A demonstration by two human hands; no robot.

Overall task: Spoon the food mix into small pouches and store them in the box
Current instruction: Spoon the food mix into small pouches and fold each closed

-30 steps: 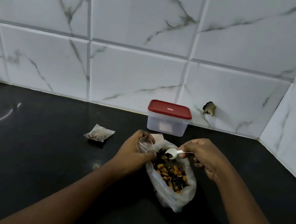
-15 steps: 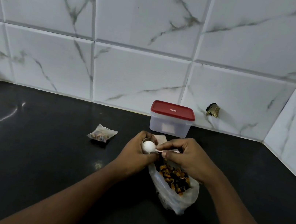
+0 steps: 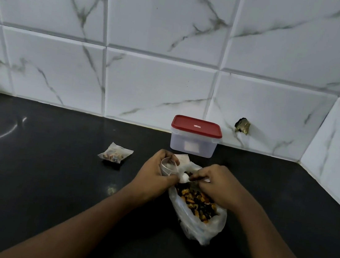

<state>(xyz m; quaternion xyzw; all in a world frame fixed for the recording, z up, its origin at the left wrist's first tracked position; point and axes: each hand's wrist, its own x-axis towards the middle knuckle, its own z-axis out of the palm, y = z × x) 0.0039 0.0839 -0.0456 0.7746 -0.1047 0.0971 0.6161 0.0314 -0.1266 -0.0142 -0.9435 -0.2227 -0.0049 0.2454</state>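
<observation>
My left hand grips a small clear pouch, holding its mouth open. My right hand pinches the handle of a white spoon, whose bowl sits just right of the pouch, over the bag's near rim. A clear plastic bag of orange and dark food mix lies open on the black counter under my right hand. One filled pouch lies on the counter to the left. The clear box with a red lid stands shut against the wall behind my hands.
A white marble-tiled wall runs along the back and turns forward at the right corner. A small brass fitting sticks out of the wall right of the box. White paper or spare pouches lie behind my left hand.
The spoon went from the bag up to the pouch's mouth, then drew back to the right, down toward the bag. My left hand kept the pouch in place.
</observation>
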